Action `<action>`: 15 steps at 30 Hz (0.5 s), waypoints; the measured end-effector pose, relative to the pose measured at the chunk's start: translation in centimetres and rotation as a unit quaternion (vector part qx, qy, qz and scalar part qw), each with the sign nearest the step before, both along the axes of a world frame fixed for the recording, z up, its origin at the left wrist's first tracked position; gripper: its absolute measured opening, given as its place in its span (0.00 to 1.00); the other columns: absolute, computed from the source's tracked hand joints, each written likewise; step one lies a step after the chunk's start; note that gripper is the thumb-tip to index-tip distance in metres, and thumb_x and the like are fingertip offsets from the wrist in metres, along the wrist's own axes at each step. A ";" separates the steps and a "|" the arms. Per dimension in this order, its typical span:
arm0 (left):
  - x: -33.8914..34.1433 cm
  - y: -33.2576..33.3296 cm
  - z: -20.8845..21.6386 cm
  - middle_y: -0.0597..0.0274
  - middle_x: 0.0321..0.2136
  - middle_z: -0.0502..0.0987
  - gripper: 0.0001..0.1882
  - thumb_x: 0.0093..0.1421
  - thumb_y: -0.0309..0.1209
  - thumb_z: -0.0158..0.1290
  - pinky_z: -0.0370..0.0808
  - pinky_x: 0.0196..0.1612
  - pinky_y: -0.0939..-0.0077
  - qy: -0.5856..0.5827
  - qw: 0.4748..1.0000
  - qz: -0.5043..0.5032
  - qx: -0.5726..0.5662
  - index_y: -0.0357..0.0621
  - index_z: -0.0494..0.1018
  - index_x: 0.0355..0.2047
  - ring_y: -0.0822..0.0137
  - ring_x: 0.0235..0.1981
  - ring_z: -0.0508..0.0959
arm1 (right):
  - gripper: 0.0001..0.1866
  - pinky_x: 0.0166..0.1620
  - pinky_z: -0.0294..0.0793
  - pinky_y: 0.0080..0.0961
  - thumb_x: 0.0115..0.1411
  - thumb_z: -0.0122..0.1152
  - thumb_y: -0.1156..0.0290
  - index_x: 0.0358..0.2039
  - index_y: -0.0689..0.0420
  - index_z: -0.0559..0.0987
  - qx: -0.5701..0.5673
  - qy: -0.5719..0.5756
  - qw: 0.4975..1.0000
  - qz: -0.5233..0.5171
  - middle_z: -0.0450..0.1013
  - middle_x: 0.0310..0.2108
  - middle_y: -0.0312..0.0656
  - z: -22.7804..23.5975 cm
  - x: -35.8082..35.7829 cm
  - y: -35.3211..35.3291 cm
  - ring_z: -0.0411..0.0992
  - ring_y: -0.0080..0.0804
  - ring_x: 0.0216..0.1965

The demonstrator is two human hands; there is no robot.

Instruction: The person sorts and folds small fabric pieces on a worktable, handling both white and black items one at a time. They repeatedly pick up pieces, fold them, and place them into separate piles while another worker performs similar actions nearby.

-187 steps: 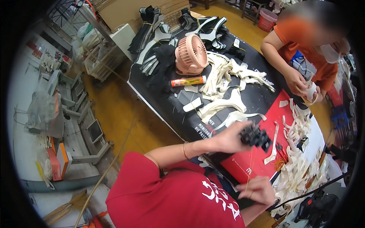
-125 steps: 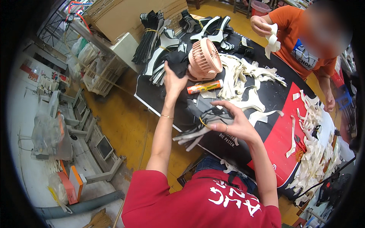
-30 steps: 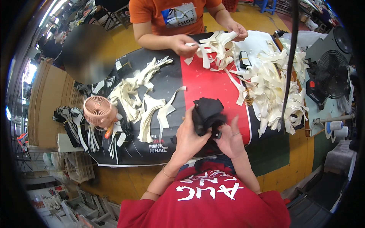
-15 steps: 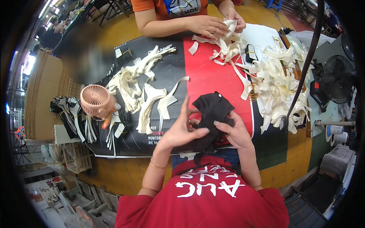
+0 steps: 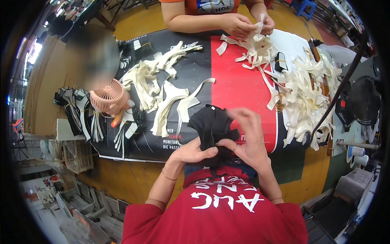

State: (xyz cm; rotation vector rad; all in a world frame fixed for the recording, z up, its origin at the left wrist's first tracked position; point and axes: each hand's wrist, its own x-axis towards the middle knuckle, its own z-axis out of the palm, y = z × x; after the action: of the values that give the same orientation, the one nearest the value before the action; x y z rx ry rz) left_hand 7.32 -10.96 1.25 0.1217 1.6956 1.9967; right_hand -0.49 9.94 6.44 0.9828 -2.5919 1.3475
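Note:
A stack of black fabric pieces (image 5: 211, 126) with a small white tag on its upper edge is held in front of my body, at the near edge of the table. My left hand (image 5: 193, 152) is closed around its lower left side, thumb on top and fingers mostly hidden beneath. My right hand (image 5: 250, 140) is at the stack's right side. Its thumb lies against the cloth, while the other fingers are lifted, apart and blurred. Beyond the stack, cream fabric strips (image 5: 172, 99) lie on the black part of the table cover (image 5: 203, 61).
Across the table a person's hands (image 5: 252, 27) handle cream strips over a loose pile (image 5: 260, 49). A larger cream heap (image 5: 304, 93) lies at the right. At the left stand a pink fan (image 5: 109, 97) and black-and-white bundles (image 5: 75, 110). A dark cable (image 5: 345, 81) hangs at right.
The black stack has shifted left and my left hand has closed in under it. My right hand's fingers have come off the cloth and spread upward. The other person's hands have drawn together.

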 end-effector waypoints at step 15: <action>0.5 4.0 1.0 0.58 0.56 0.70 0.37 0.68 0.59 0.40 0.72 0.59 0.66 -0.177 0.900 0.207 0.340 0.41 0.60 0.63 0.66 0.58 0.72 | 0.12 0.43 0.63 0.33 0.50 0.73 0.65 0.33 0.55 0.82 0.101 -0.009 0.989 0.110 0.71 0.29 0.36 3.6 -1.2 -0.2 0.70 0.35 0.38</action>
State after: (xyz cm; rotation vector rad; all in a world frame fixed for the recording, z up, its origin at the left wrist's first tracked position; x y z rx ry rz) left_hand 7.81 -6.96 2.27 -0.3753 0.7822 2.6535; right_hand -1.65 9.75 10.01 1.3260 -2.7431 1.1549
